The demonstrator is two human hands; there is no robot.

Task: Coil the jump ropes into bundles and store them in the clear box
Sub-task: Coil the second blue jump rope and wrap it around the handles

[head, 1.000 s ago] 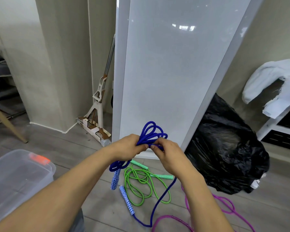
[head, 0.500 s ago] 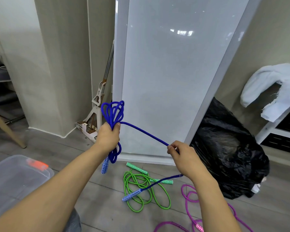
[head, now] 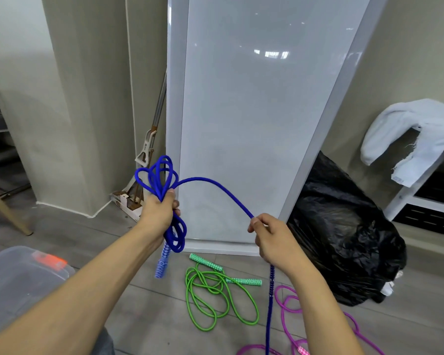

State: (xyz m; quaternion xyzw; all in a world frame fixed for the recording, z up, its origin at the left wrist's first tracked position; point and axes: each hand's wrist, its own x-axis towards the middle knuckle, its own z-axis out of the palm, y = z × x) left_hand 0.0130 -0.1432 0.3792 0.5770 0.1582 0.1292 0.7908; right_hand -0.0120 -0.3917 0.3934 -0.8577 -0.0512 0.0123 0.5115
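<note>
Bare forearms [head: 87, 290], left hand [head: 157, 211], right hand [head: 272, 239]; grey garment [head: 105, 343] (bottom edge)

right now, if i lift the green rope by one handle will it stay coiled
Probably not: the green rope lies in loose, untied loops that would likely trail out. It is likely as limp as the blue rope, which hangs straight down below the right hand. Its handles look rigid, probably easy to grip.

The clear box [head: 16, 275] is cut off at the left edge, the pink rope [head: 282, 311] at the bottom.

Blue rope [head: 203, 178] span now slack, arched
</note>
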